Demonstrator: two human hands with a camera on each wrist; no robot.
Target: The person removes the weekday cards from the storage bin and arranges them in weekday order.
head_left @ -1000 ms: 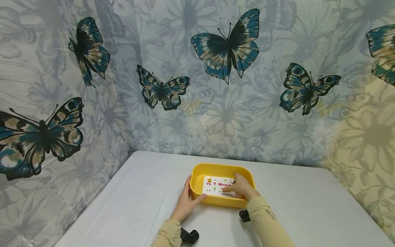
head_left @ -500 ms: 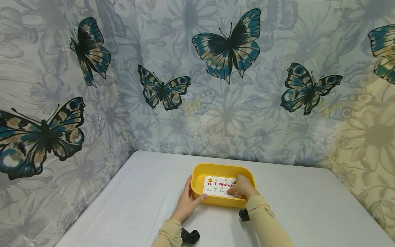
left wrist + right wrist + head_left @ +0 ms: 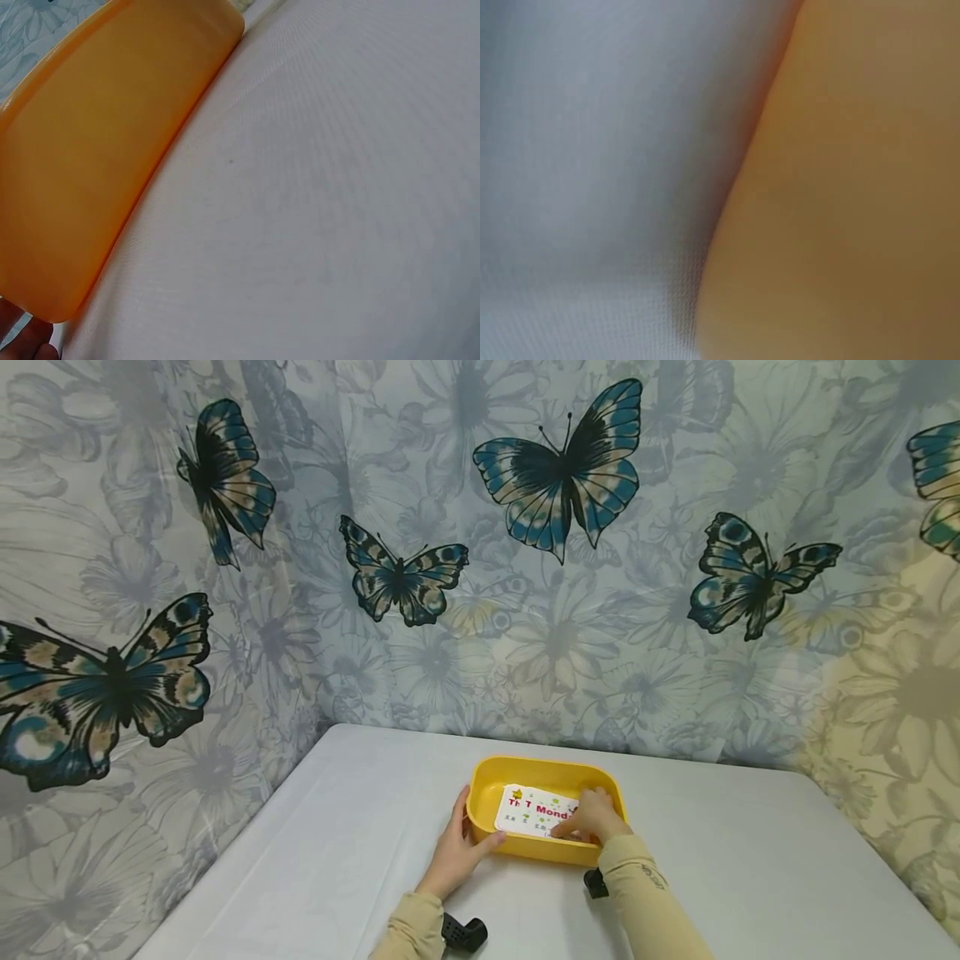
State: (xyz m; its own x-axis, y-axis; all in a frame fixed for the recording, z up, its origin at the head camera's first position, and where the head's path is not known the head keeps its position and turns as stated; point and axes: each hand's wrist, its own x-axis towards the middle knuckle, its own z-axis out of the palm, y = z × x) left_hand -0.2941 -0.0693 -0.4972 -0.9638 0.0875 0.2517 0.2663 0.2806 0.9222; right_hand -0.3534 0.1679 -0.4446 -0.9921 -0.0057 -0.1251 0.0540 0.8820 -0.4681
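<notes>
A yellow plastic tray [image 3: 540, 850] stands on the white table. Inside it lies a fanned stack of white flashcards [image 3: 525, 814] with red words; the top one reads "Mond", its end covered by a hand. My left hand [image 3: 453, 852] holds the tray's left end, thumb on the front rim and fingers along the side. Its fingertips [image 3: 30, 341] show at the tray's corner in the left wrist view. My right hand [image 3: 596, 817] reaches into the tray's right end and grips the cards there, thumb at their near edge. In the right wrist view, the tray's wall [image 3: 840, 195] blocks that hand.
White cloth covers the table [image 3: 300, 860]. Behind it hangs a floral backdrop [image 3: 562, 668] with printed butterflies. Black wrist devices [image 3: 465, 935] sit at both sleeves.
The cards have turned slightly in the tray, their right end now nearer the front. My right thumb has shifted right, toward the near edge. The left hand keeps its hold.
</notes>
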